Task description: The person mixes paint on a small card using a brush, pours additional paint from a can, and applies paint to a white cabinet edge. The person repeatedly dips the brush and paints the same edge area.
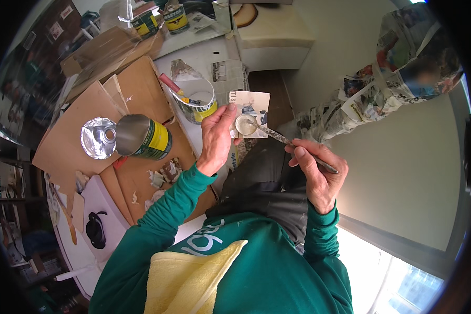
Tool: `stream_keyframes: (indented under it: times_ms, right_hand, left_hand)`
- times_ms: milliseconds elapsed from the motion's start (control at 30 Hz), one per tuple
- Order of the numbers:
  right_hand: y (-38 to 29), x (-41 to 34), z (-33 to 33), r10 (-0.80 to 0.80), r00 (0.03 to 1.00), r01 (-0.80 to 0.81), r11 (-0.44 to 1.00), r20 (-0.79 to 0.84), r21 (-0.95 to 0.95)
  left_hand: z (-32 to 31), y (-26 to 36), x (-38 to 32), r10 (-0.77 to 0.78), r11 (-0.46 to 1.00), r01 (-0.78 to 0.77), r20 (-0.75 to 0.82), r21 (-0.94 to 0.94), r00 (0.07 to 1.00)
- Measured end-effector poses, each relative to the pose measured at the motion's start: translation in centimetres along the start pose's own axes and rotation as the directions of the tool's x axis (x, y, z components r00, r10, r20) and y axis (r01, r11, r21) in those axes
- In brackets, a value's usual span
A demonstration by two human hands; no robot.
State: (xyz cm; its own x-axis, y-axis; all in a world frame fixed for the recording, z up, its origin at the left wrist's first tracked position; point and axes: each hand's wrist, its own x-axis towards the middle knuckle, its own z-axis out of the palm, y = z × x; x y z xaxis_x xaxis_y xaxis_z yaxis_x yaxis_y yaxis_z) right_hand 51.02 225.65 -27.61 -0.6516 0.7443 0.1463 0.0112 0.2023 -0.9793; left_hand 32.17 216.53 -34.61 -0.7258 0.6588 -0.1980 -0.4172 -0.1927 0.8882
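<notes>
My left hand [216,135] pinches a square piece of printed card [261,103] by its left edge, thumb on top. Over the card lies a small round whitish piece [246,125]; whether it is a spoon bowl or a separate cap I cannot tell. The slim paint-spattered handle [276,136] runs from it into my right hand [324,172], which grips it between thumb and fingers. Left of the card stands a translucent plastic tub [198,88] holding a paintbrush [172,83] with a red handle. An uncovered green and yellow paint can [155,141] stands further left.
A shiny metal can lid [98,138] rests beside the can on cardboard [135,78]. Torn paper scraps [168,172] lie nearby. Two more Boysen paint cans [176,19] stand at the back. Newspaper wraps a bulky object [361,98] by the right wall. A yellow towel [188,278] hangs on my chest.
</notes>
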Motion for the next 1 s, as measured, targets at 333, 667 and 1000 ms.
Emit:
stream_keyframes:
  times_ms: [333, 667, 1000]
  right_hand:
    - [-0.1, -0.4, 0.1, -0.074, 0.996, 0.071, 0.996, -0.051, -0.062]
    - [0.5, -0.6, 0.8, -0.072, 0.995, 0.068, 0.996, -0.073, -0.058]
    - [1.2, -0.4, 1.3, -0.075, 0.987, 0.073, 0.997, -0.143, -0.018]
  left_hand:
    - [-0.2, -0.3, 0.1, 0.014, 1.0, -0.014, 0.006, -0.015, 1.0]
    - [-0.5, -0.6, 0.2, 0.056, 0.998, -0.055, 0.042, -0.027, 0.998]
    - [-0.8, -0.8, 0.1, 0.076, 0.996, -0.073, 0.055, -0.043, 0.996]
